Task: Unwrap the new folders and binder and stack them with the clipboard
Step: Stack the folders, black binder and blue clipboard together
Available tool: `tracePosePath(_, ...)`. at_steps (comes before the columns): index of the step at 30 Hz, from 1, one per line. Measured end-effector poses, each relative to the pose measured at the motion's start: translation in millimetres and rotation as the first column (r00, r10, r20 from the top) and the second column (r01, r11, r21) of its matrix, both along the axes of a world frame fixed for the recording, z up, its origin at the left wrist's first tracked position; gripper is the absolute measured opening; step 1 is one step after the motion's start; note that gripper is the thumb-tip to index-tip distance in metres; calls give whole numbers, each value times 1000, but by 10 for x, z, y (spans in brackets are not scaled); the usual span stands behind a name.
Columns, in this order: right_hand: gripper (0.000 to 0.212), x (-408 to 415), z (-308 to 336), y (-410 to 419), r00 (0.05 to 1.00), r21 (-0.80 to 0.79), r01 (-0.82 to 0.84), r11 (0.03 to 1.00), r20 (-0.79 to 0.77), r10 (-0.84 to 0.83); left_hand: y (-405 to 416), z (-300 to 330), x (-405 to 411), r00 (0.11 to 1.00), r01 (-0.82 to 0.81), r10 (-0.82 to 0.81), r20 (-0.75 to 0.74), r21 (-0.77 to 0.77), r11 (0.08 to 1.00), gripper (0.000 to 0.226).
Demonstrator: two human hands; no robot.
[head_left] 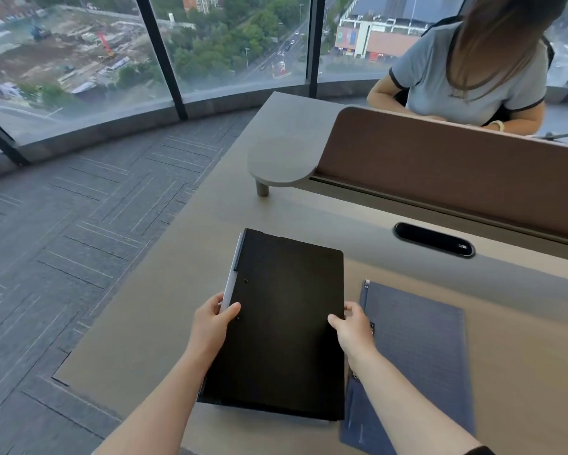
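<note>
A black binder [285,320] lies flat on the beige desk [138,326], topping a small stack; a pale grey edge [231,274] of something beneath shows along its left side. My left hand [210,326] grips the stack's left edge, thumb on the black cover. My right hand [353,330] grips the right edge. A blue zip folder [420,349] lies flat just right of the stack, partly under my right forearm. I cannot tell what else sits under the binder.
A brown divider screen [456,178] runs across the desk's far side, with a black cable slot [433,239] in front. A grey rounded shelf [282,156] juts out at the back. Another person [472,70] sits beyond the screen. The desk's left edge drops to carpet.
</note>
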State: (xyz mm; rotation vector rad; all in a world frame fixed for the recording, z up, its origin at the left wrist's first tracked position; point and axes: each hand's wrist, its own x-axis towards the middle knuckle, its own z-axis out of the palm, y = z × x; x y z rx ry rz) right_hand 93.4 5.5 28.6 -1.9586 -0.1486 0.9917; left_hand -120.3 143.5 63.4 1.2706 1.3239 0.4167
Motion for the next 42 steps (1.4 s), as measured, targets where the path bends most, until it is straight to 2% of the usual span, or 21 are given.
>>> tracePosePath(6,24,-184,-172,99,996,-118,-69,991,53,76,63,-101,-150,988,67,-58,-141,57,996,17)
tracePosePath(9,32,-202,-196,117,985,-169,-119,978,101,137,92,-173,-152,977,80,-64,-203,71,994,11)
tracePosePath(10,33,-206,-205,123,979,-186,-135,973,125,159,108,-233,-161,970,95,-73,-230,84,992,15)
tracePosePath(12,35,-214,-212,132,964,-222,-165,961,168,205,144,-375,-184,960,107,-76,-271,103,989,41)
tracePosePath(13,37,-214,-226,132,954,-247,-183,952,190,232,147,-391,-177,957,96,-64,-281,102,990,47)
tracePosePath(16,44,-221,-236,112,913,-330,-227,916,255,318,125,-403,-156,951,70,-41,-307,86,994,48)
tracePosePath(20,46,-201,-240,40,890,-357,-255,899,276,363,167,-683,-195,947,90,-64,-316,70,993,68)
tracePosePath(22,47,-154,-234,-14,895,-338,-234,911,292,338,207,-783,-193,939,95,-63,-339,77,993,63)
tracePosePath(24,46,-75,-209,-99,919,-286,-170,943,299,256,143,-506,-105,927,114,-68,-368,104,988,62)
tracePosePath(27,39,131,-172,-308,932,-241,-51,969,338,133,68,-269,4,877,158,-32,-479,224,962,58)
tracePosePath(30,38,375,-164,-610,934,-256,54,965,355,42,-69,-67,182,874,206,52,-483,465,861,52)
tracePosePath(33,45,591,-153,-957,914,-334,166,928,405,-18,-265,-13,482,911,308,-53,-410,588,748,39)
tracePosePath(35,51,705,-149,-1163,890,-419,232,878,455,-18,-458,10,723,895,414,-220,-389,536,736,34)
tracePosePath(38,54,797,-136,-1425,886,-502,294,814,463,-35,-779,-73,1068,800,592,-486,-351,336,732,34)
tracePosePath(42,55,861,-156,-1656,925,-576,310,756,366,-101,-1169,-265,1438,668,714,-646,-369,76,696,30)
